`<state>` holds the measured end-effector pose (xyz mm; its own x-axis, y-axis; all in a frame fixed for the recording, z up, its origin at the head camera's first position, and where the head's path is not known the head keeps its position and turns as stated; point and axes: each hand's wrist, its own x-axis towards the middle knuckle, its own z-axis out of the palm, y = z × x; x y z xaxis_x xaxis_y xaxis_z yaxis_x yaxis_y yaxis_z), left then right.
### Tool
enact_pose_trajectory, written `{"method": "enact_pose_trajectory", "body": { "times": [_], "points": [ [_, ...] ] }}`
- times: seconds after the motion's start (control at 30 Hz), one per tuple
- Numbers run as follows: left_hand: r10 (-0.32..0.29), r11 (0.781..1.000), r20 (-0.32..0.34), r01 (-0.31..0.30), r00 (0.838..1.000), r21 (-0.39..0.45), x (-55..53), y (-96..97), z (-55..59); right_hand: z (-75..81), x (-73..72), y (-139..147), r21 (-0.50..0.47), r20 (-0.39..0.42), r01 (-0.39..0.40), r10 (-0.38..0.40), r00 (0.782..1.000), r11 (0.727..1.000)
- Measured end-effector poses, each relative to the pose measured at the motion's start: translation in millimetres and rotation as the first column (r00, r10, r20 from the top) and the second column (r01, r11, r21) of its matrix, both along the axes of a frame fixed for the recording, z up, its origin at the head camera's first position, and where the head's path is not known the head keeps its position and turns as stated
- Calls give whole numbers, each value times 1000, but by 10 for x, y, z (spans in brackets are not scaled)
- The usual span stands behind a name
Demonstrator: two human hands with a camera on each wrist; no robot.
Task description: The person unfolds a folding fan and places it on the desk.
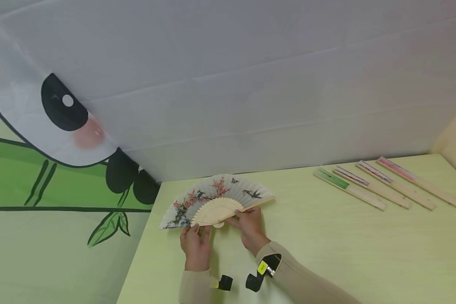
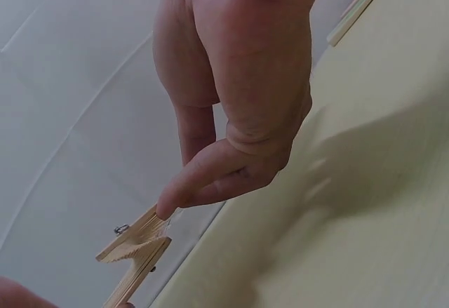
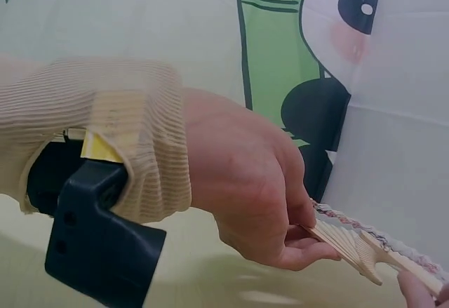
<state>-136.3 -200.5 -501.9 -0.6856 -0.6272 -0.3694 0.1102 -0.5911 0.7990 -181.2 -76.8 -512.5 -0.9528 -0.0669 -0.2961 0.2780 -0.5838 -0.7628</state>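
A folding fan (image 1: pixel 216 198) is spread wide above the left part of the table, its pale leaf printed with red blossoms, birds and a butterfly. My left hand (image 1: pixel 196 247) pinches the outer rib on the fan's left side. On the other side my right hand (image 1: pixel 249 228) grips the right outer rib between thumb and fingers. In the left wrist view the fan's pivot end (image 2: pixel 137 245) shows with its small metal pin, below the left hand (image 2: pixel 238 90). The right wrist view shows the right hand (image 3: pixel 252 182) holding the wooden ribs (image 3: pixel 351 248).
Several folded fans lie side by side at the back right, among them a green one (image 1: pixel 332 178) and a pink one (image 1: pixel 399 169). Behind the yellowish table (image 1: pixel 289 253) hangs a white cloth (image 1: pixel 251 105) with a cartoon print.
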Motion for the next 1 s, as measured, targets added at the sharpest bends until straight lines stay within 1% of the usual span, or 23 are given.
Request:
{"method": "enact_pose_trajectory", "body": {
  "times": [0.17,0.37,0.47,0.57,0.63,0.77,0.87,1.0],
  "points": [
    [24,1000,23,-25,999,10,-29,-123,-37,-28,-39,-107,-2,-10,-40,40,999,999],
    [51,998,58,-52,997,26,-63,-209,-79,-60,-75,-181,11,-38,-77,78,996,997],
    [47,999,71,-49,996,21,-73,-242,-99,-74,-84,-209,22,-25,-86,87,996,996],
    [21,1000,74,-22,997,13,-78,-274,-111,-90,-88,-233,46,-1,-85,85,996,995],
    [-12,1000,79,12,997,-6,-78,-296,-111,-99,-96,-248,65,18,-83,82,996,994],
    [-71,997,95,74,993,-28,-65,-332,-90,-90,-116,-263,95,30,-96,93,995,991],
    [-106,994,100,107,989,-13,-62,-348,-67,-75,-136,-266,99,16,-106,105,994,989],
    [-139,990,125,142,982,-15,-70,-358,-40,-57,-168,-273,100,-1,-117,117,993,988]
  ]
}}
